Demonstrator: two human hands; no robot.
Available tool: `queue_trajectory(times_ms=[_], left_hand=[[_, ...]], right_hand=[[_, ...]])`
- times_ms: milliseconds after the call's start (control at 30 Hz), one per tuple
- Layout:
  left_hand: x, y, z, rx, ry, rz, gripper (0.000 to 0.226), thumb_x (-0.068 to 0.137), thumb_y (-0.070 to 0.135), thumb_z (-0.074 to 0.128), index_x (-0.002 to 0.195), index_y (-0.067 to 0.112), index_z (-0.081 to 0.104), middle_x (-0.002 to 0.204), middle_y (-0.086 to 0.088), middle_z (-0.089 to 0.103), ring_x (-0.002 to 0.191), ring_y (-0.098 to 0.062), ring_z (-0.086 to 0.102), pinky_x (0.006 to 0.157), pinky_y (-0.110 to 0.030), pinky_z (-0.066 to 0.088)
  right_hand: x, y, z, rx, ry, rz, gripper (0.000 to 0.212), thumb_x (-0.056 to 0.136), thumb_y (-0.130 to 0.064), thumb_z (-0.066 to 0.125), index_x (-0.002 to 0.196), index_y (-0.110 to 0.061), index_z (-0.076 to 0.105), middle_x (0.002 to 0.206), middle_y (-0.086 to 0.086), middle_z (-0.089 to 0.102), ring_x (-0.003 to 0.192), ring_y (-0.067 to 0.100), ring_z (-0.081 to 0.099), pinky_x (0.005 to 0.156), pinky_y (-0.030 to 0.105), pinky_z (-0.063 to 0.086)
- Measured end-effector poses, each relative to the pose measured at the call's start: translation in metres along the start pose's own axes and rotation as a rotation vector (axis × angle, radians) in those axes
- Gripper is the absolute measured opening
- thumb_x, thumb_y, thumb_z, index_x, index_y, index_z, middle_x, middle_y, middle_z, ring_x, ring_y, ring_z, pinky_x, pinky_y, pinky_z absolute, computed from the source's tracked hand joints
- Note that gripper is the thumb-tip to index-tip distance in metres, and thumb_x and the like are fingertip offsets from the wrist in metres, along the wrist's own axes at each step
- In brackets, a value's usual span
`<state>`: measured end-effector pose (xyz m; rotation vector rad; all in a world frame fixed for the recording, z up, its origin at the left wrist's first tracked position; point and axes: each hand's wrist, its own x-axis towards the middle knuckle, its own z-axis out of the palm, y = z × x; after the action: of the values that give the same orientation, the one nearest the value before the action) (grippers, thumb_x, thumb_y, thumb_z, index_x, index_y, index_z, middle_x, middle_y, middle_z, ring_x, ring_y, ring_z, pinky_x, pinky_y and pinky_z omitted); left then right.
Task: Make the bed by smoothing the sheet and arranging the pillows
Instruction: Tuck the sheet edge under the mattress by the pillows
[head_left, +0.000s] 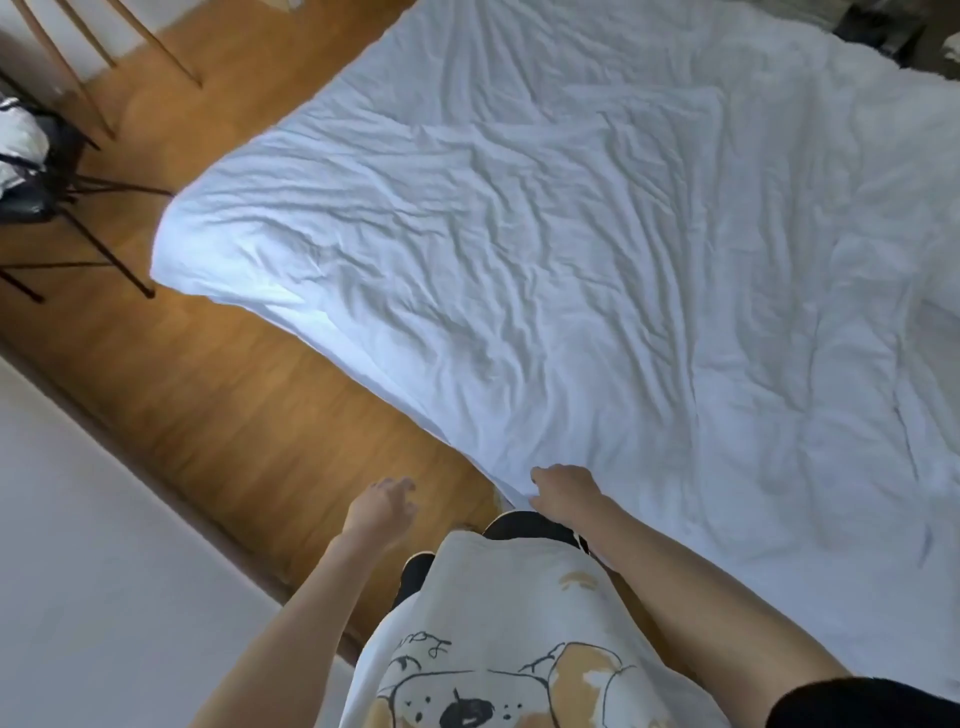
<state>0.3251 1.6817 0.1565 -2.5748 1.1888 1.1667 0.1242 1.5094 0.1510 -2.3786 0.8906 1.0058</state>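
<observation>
A wrinkled white sheet (545, 260) covers the bed, which fills the middle and right of the head view. My right hand (563, 491) grips the sheet's near edge where it hangs over the bed side, fingers curled into the cloth. My left hand (382, 506) hovers over the wooden floor just left of that edge, fingers loosely spread and holding nothing. No pillow shows clearly in this view.
Wooden floor (234, 415) runs along the bed's left side. A dark-legged chair with clothes on it (36, 171) stands at the far left, wooden legs (104, 47) behind it. A pale wall or surface (93, 571) lies at lower left.
</observation>
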Motion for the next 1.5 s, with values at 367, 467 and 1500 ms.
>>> queue_trajectory(times_ms=[367, 467, 1500], left_hand=[[0.079, -0.095, -0.074, -0.003, 0.003, -0.028, 0.035, 0.100, 0.030, 0.043, 0.133, 0.023, 0.050, 0.134, -0.002, 0.050, 0.122, -0.019, 0.047, 0.093, -0.030, 0.046], [0.128, -0.116, -0.118, 0.039, 0.010, 0.013, 0.035, 0.099, 0.028, 0.044, 0.132, 0.020, 0.051, 0.132, -0.003, 0.052, 0.120, -0.020, 0.049, 0.093, -0.031, 0.049], [0.642, -0.292, -0.261, 0.955, -0.015, 0.978, 0.093, 0.066, 0.058, 0.072, 0.138, 0.011, 0.038, 0.137, -0.030, 0.039, 0.127, -0.048, 0.037, 0.103, -0.058, 0.032]], right_hand=[[0.122, -0.068, -0.074, -0.014, -0.046, -0.032, 0.024, 0.096, -0.027, 0.040, 0.110, -0.010, 0.051, 0.095, 0.006, 0.058, 0.080, 0.023, 0.048, 0.071, 0.030, 0.040], [0.175, -0.087, -0.098, 0.035, -0.044, -0.020, 0.029, 0.096, -0.029, 0.041, 0.114, -0.009, 0.051, 0.108, 0.009, 0.062, 0.083, 0.025, 0.052, 0.074, 0.032, 0.042], [0.571, -0.288, -0.125, 0.384, 0.430, 0.384, 0.085, 0.056, -0.040, 0.085, 0.130, -0.013, 0.053, 0.127, 0.024, 0.053, 0.118, 0.041, 0.048, 0.102, 0.050, 0.041]])
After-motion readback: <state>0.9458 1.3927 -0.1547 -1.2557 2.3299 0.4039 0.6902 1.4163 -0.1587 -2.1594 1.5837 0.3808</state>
